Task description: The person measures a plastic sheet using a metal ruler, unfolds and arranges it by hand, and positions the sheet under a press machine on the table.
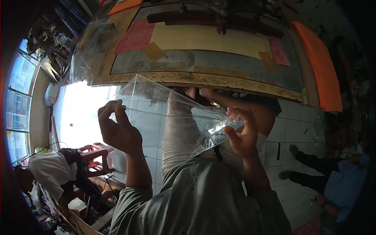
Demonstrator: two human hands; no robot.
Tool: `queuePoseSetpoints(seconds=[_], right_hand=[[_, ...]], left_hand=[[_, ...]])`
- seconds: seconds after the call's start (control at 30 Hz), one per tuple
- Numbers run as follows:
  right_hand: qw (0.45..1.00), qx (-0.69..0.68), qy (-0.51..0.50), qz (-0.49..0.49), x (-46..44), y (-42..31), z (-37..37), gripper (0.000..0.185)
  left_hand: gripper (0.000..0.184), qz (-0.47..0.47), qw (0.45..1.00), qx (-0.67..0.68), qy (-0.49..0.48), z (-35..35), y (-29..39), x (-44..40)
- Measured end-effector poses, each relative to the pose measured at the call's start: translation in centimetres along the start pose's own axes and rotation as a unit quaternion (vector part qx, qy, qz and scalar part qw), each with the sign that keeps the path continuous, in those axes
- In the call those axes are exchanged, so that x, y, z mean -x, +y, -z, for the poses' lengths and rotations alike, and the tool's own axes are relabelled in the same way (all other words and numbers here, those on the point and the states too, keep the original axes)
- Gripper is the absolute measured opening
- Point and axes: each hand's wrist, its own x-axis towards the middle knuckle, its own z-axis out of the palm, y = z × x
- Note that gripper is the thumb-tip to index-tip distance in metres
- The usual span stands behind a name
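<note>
A clear plastic sheet (164, 103) stretches between my two hands over my lap, with a pointed corner standing up near the table edge. It may be a bag; the layers are hard to tell apart. At its left side, my left hand (120, 129) pinches the edge between thumb and fingers. My right hand (243, 131) is at the other end, fingers curled round the gathered, shiny plastic, its thumb somewhat apart. Light shows creases fanning out from the right fingertips.
Ahead is a worktable (199, 80) with a worn wooden edge, bearing a yellow sheet (196, 37), pink pieces (135, 36) and a dark bar (188, 17). Orange sheets (319, 66) lie at right. A red stool (96, 158) and a person stand left; another person is at right.
</note>
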Motion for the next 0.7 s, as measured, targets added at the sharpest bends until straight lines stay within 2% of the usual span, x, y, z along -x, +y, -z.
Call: queuePoseSetpoints(seconds=[0.03, 0.13, 0.23, 0.3, 0.37, 0.4, 0.43, 0.53, 0.57, 0.67, 0.7], right_hand=[[0.999, -0.013, 0.028, -0.022, 0.3, 0.0, -0.4, 0.032], [0.997, -0.029, 0.060, -0.033, 1.1, 1.3, -0.7, 0.023], [0.985, -0.111, 0.084, -0.099, 0.9, 1.2, -0.5, 0.013], [0.986, -0.111, 0.053, -0.112, 1.4, 1.9, 0.1, 0.009], [0.989, -0.084, 0.013, -0.123, 1.6, 2.4, 0.9, 0.007], [0.990, -0.055, -0.012, -0.129, 1.6, 2.5, 1.4, 0.007], [0.990, -0.026, -0.037, -0.134, 1.5, 2.5, 1.9, 0.008], [0.991, 0.050, -0.024, -0.121, 0.9, 1.7, 3.4, 0.012], [0.988, 0.016, 0.034, -0.151, 1.2, 1.3, 3.2, 0.026], [0.983, 0.167, 0.076, 0.001, -0.8, -0.9, 4.4, 0.039], [0.988, 0.127, 0.082, 0.030, -1.5, -1.4, 4.3, 0.043]], left_hand=[[0.004, -0.018, 1.000, -0.003, -0.004, 0.1, -0.1, 0.1], [0.006, 0.049, 0.997, -0.057, 0.000, 0.1, 0.5, 0.4], [0.010, -0.043, 0.987, -0.154, 0.009, 0.1, 0.3, 0.4], [0.009, -0.126, 0.968, -0.211, 0.043, -0.1, 1.2, -0.2], [0.014, -0.178, 0.980, -0.073, 0.053, -0.7, 0.3, -0.3], [0.018, -0.152, 0.988, 0.019, 0.011, -0.8, 0.0, 0.3], [0.022, -0.176, 0.984, 0.014, -0.001, -1.1, 0.2, 0.3], [0.034, -0.233, 0.971, 0.012, -0.055, -1.7, 1.0, 0.0], [0.033, -0.233, 0.970, 0.034, -0.051, -2.1, 1.5, 0.0], [0.027, -0.243, 0.963, 0.069, -0.096, -2.9, 3.3, -0.3], [0.025, -0.247, 0.958, 0.099, -0.106, -3.5, 3.9, -0.2]])
